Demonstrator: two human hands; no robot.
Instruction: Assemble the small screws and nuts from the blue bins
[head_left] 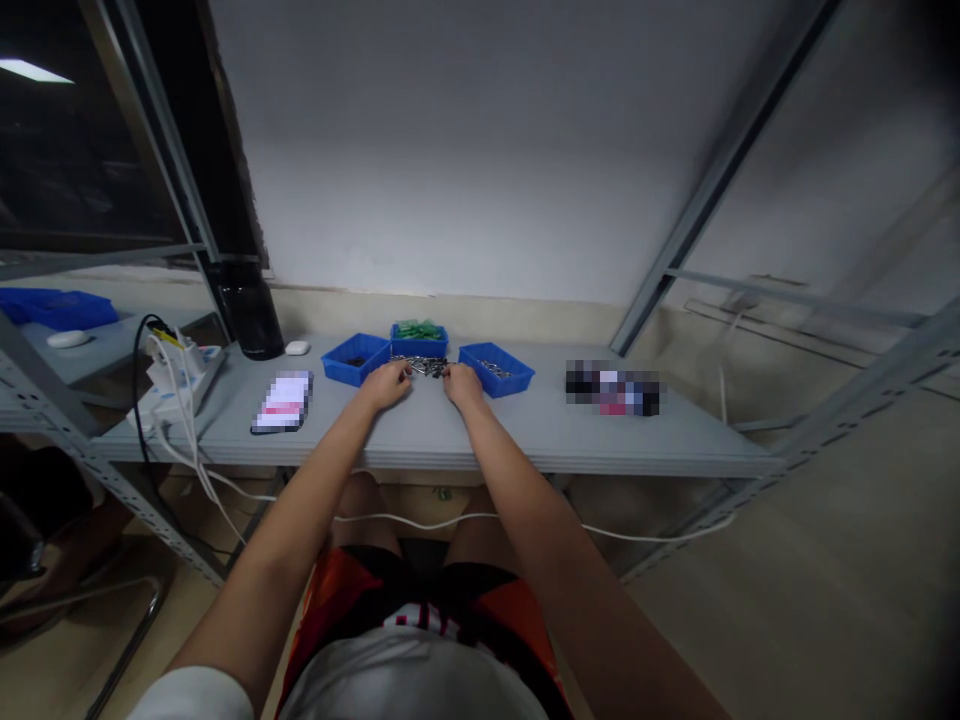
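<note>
A pile of small shiny metal pieces (pixel 424 366) lies on the grey shelf between my hands; their exact kind is too small to tell. At the pile's left side my left hand (pixel 388 384) has its fingers curled together, and what they hold, if anything, is hidden. My right hand (pixel 463 384), also closed, is at the pile's right end near some dark bits. Around the hands stand a blue bin (pixel 352 374) with a few dark pieces, a blue bin (pixel 420 347) of green pieces, and a blue bin (pixel 516 384) holding small metal pieces.
Left on the shelf (pixel 420 435) are a lit phone (pixel 283 402), a white case (pixel 297 348), a black bottle (pixel 251 312) and a power strip (pixel 180 390) with cables. A blurred-out object (pixel 613 389) lies right. Metal posts flank the shelf; a white cable (pixel 465 518) hangs below its front edge.
</note>
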